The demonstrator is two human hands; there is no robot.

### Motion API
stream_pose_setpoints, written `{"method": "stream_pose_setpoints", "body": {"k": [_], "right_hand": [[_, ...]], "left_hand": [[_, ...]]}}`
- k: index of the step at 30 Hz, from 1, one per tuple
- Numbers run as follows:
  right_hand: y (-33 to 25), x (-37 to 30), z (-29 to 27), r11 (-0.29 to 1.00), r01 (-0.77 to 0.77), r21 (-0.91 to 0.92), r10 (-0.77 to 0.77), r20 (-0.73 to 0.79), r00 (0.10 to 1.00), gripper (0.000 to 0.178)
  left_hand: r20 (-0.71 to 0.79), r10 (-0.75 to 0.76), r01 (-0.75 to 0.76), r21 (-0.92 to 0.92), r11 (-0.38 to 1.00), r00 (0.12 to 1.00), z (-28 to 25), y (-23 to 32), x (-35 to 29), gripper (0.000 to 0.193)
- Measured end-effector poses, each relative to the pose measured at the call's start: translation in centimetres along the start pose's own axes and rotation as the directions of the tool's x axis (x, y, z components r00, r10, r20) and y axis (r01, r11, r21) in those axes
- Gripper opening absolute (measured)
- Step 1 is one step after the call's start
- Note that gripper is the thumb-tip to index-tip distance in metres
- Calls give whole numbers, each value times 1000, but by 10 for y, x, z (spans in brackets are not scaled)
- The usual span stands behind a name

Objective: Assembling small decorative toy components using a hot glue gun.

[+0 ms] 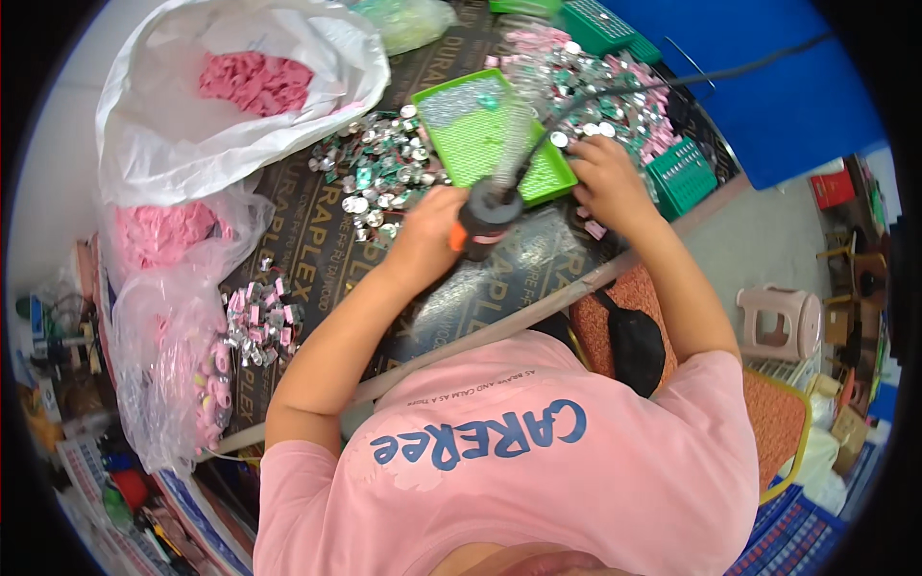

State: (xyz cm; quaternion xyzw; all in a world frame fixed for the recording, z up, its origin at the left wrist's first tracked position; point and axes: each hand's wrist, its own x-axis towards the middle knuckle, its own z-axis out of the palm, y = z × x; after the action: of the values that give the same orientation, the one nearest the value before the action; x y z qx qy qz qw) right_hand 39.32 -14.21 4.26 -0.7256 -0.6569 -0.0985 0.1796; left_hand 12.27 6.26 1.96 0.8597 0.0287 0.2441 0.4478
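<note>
My left hand (pixel 429 235) is wrapped round a black and orange electric screwdriver (pixel 488 219), which hangs from a coiled spring with a black cable. The screwdriver stands in front of a green tray (pixel 449 144) holding many tiny silvery pieces, probably screws. My right hand (pixel 612 187) is at the tray's right edge with its fingers curled down; what they pinch, if anything, is hidden. Beyond it spreads a heap of small pink, silver and green parts (pixel 615 96). Another pile of round silvery parts (pixel 384 178) lies left of the tray.
A white sack (pixel 144 144) of pink pieces (pixel 254 82) and a clear plastic bag (pixel 158 317) line the left side. Small metal-and-pink parts (pixel 261 322) lie by the bag. Green perforated boxes (pixel 684 178) stand at right, near a blue panel (pixel 768 86). A stool (pixel 783 322) is on the floor.
</note>
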Motion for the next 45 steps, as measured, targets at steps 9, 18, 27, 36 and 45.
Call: {"method": "stream_pose_setpoints", "body": {"k": [9,18,27,36,45], "right_hand": [[2,-3,14,985,-127,120,140,-104,985,26],[-15,46,38,571,-672,471,652,238,720,37],[10,53,43,753,-503,425,539,40,841,25],[27,41,7,551,-582,598,575,232,784,25],[10,33,10,439,-559,704,609,224,761,26]], "left_hand": [[-2,160,-157,174,972,987,-12,11,5,32],[154,133,-169,257,951,979,-50,-9,28,14],[-182,123,11,600,800,976,-53,-23,14,33],[42,-134,30,872,489,990,-5,-30,51,73],[240,-3,-182,743,645,971,-18,-55,44,14]]}}
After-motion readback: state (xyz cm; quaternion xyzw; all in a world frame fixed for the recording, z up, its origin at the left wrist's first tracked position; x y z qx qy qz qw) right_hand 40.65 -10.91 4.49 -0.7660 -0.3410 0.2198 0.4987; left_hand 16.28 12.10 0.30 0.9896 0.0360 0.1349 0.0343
